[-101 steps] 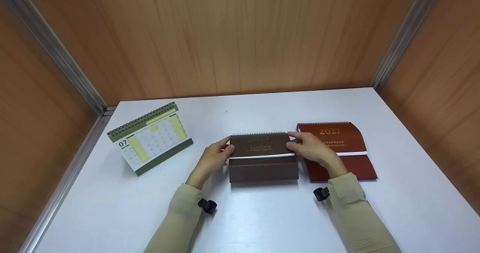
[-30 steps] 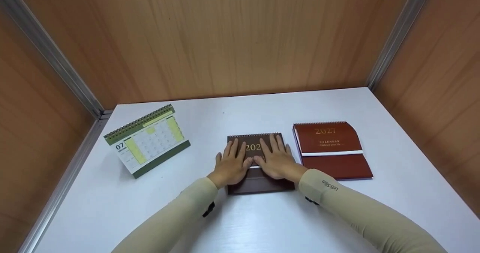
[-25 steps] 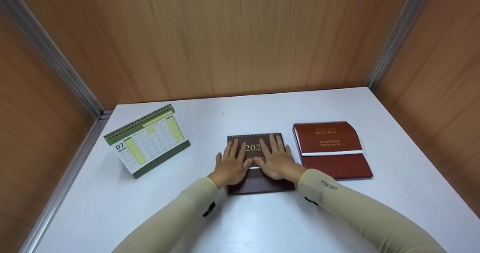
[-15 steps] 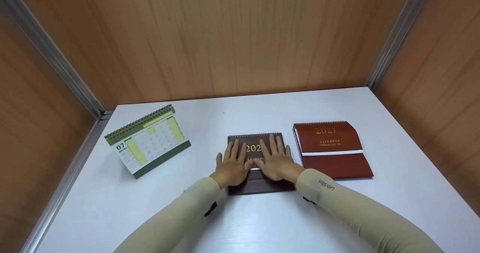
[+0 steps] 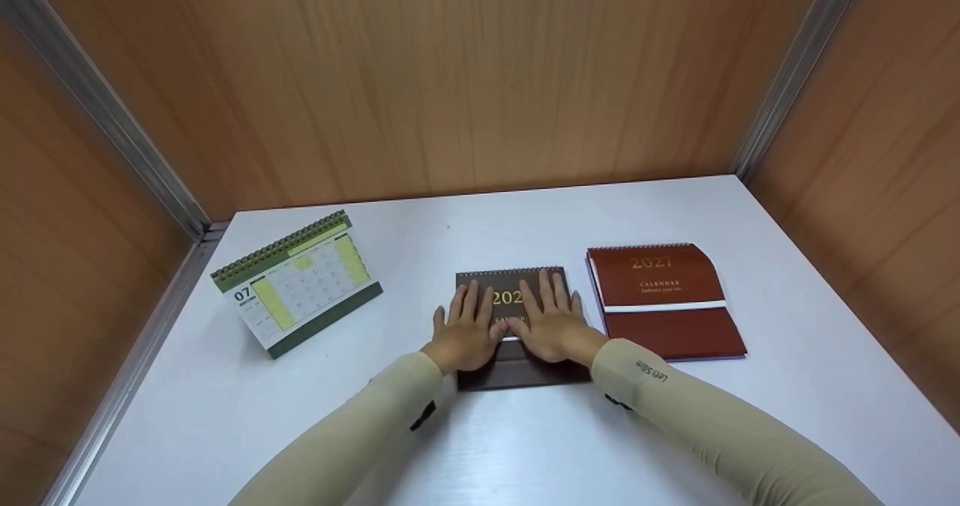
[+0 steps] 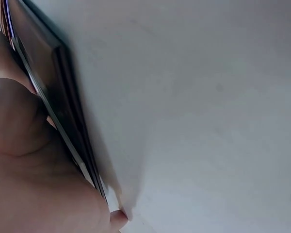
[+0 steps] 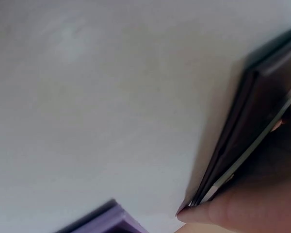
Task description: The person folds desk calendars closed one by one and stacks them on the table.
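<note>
A dark brown desk calendar with gold lettering lies folded flat on the white table, its spiral binding along the far edge. Both hands rest on its cover with fingers straight and spread, thumbs meeting near the middle. The left hand covers the left part, the right hand the right part, hiding some of the printed year. In the left wrist view, the calendar's thin layered edge shows beside the palm. The right wrist view has the same calendar's other side under the hand.
Right of the brown calendar lies a red 2027 calendar, its cover slightly curved. At the left, a green and white calendar stands propped at an angle. Wooden panels wall in the white table.
Earlier, the brown calendar stood propped up with both hands gripping its sides. It has since gone flat and the hands moved onto its cover. Over the last second, hands and calendar stay nearly still.
</note>
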A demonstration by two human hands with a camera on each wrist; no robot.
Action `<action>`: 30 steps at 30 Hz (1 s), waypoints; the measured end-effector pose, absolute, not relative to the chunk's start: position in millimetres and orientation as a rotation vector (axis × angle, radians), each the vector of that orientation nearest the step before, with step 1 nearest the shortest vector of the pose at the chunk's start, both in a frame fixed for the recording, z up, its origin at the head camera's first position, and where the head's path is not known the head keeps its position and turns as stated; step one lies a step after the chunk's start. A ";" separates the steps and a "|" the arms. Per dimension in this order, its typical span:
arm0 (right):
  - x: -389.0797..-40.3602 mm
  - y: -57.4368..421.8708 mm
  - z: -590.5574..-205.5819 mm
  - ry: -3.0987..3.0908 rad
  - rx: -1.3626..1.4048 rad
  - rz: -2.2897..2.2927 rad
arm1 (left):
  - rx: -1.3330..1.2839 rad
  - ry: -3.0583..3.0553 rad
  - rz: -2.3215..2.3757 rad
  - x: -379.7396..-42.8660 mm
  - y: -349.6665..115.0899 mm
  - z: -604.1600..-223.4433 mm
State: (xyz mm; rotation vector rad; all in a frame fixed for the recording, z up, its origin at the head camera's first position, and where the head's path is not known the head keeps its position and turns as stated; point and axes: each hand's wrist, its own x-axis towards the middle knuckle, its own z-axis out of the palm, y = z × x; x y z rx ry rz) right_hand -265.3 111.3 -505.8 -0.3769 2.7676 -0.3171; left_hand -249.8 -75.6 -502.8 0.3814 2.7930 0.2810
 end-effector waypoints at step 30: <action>-267.7 137.1 -451.0 2.771 -0.413 -0.622 | 0.468 2.888 0.627 -255.2 -97.8 -478.2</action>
